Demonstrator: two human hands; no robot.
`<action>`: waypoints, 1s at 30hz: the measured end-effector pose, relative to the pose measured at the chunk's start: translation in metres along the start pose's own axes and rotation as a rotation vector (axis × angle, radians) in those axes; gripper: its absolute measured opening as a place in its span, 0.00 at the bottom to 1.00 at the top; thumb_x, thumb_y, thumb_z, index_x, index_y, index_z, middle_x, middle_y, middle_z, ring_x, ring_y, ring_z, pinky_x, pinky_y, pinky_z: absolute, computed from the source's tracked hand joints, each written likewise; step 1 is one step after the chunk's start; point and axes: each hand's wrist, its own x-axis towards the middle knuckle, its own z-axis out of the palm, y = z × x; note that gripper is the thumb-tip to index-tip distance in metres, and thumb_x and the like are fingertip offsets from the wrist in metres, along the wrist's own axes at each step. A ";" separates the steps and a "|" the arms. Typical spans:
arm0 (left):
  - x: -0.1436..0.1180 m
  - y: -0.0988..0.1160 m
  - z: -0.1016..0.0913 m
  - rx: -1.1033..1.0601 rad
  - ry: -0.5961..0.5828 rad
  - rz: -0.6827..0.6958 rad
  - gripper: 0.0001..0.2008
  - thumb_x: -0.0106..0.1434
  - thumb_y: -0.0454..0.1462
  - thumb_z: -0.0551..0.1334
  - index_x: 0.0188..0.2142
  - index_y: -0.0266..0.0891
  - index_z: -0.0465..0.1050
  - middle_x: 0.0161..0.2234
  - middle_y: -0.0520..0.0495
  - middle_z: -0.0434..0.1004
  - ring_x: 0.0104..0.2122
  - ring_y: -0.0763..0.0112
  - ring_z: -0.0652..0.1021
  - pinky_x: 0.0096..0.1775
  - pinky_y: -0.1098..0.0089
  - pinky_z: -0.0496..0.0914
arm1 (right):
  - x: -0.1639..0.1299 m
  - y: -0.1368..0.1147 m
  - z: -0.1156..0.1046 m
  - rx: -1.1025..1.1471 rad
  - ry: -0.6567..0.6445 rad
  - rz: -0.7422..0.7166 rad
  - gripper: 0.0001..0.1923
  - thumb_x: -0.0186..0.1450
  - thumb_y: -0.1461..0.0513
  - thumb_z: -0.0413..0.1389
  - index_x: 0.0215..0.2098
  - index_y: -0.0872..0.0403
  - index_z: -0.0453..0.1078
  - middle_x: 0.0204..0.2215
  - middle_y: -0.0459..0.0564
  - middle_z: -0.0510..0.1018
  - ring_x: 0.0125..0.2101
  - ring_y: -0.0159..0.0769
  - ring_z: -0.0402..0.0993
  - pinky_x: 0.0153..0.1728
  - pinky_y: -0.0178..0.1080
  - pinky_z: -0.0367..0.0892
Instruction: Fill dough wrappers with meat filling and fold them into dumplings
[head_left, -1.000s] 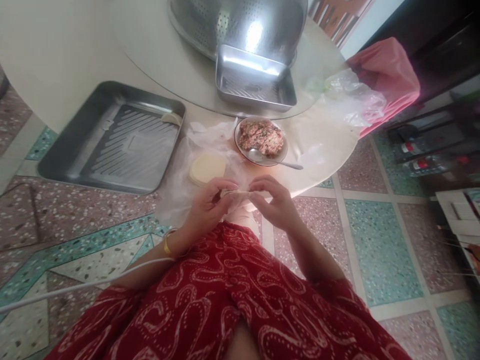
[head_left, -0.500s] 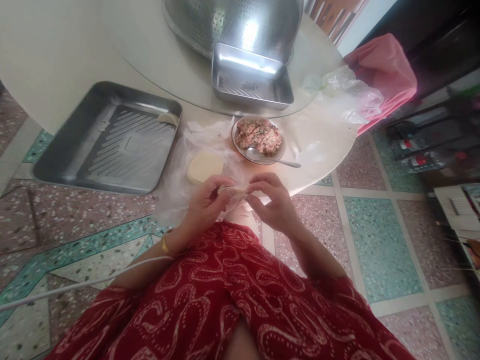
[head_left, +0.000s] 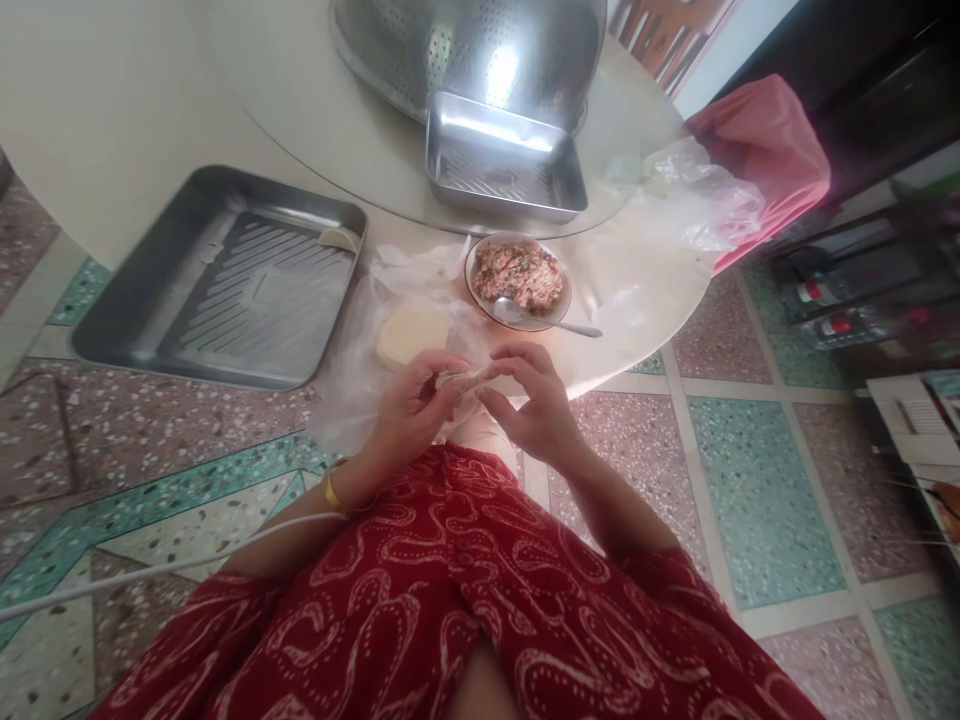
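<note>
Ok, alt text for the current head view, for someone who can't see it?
A person's left hand and right hand pinch a pale piece of dough at a table's near edge. Just beyond are a stack of round wrappers on a translucent sheet and a bowl of minced mixture with a spoon; a metal tray on the left holds a pale folded piece.
</note>
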 end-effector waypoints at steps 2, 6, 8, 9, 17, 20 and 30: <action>0.000 0.001 0.000 -0.013 -0.001 -0.008 0.09 0.66 0.42 0.65 0.39 0.39 0.73 0.36 0.49 0.77 0.22 0.80 0.74 0.22 0.78 0.71 | 0.000 0.000 0.002 0.009 0.015 0.002 0.06 0.63 0.64 0.59 0.38 0.48 0.72 0.42 0.50 0.76 0.46 0.42 0.73 0.46 0.49 0.73; 0.002 0.004 0.000 -0.022 0.005 -0.059 0.10 0.65 0.44 0.65 0.39 0.39 0.73 0.30 0.51 0.76 0.21 0.79 0.74 0.22 0.78 0.71 | -0.002 0.001 0.002 0.035 -0.005 -0.046 0.05 0.64 0.65 0.58 0.36 0.48 0.72 0.43 0.50 0.75 0.47 0.41 0.73 0.45 0.48 0.74; 0.002 0.005 0.001 -0.037 0.000 -0.079 0.11 0.65 0.45 0.65 0.38 0.39 0.73 0.27 0.52 0.76 0.21 0.78 0.74 0.22 0.78 0.71 | -0.003 0.002 0.000 0.023 -0.028 -0.122 0.06 0.64 0.66 0.57 0.35 0.48 0.72 0.45 0.51 0.74 0.47 0.41 0.73 0.46 0.49 0.73; 0.002 0.006 0.001 -0.044 -0.004 -0.083 0.12 0.65 0.45 0.65 0.38 0.39 0.73 0.26 0.52 0.75 0.21 0.78 0.74 0.22 0.78 0.71 | -0.004 0.002 -0.001 0.010 -0.033 -0.156 0.06 0.64 0.66 0.57 0.35 0.47 0.72 0.46 0.51 0.74 0.48 0.41 0.73 0.46 0.49 0.73; -0.001 0.002 0.003 -0.027 -0.010 -0.065 0.09 0.67 0.43 0.64 0.40 0.40 0.72 0.27 0.54 0.74 0.22 0.79 0.74 0.23 0.79 0.71 | -0.006 0.003 0.004 -0.022 0.097 -0.162 0.08 0.64 0.63 0.60 0.41 0.49 0.69 0.45 0.52 0.74 0.45 0.42 0.73 0.45 0.49 0.73; -0.001 0.002 0.003 -0.027 -0.014 -0.060 0.09 0.67 0.43 0.63 0.40 0.40 0.72 0.28 0.53 0.74 0.22 0.79 0.74 0.23 0.78 0.72 | -0.005 0.002 0.007 -0.046 0.113 -0.163 0.07 0.64 0.64 0.60 0.41 0.48 0.70 0.45 0.51 0.74 0.46 0.42 0.72 0.45 0.49 0.73; 0.000 0.007 0.005 -0.020 -0.029 -0.030 0.06 0.64 0.37 0.64 0.39 0.39 0.71 0.39 0.49 0.75 0.26 0.79 0.76 0.26 0.78 0.74 | -0.005 0.002 -0.004 0.048 0.095 -0.065 0.06 0.63 0.63 0.58 0.39 0.48 0.72 0.44 0.50 0.76 0.46 0.42 0.74 0.46 0.49 0.73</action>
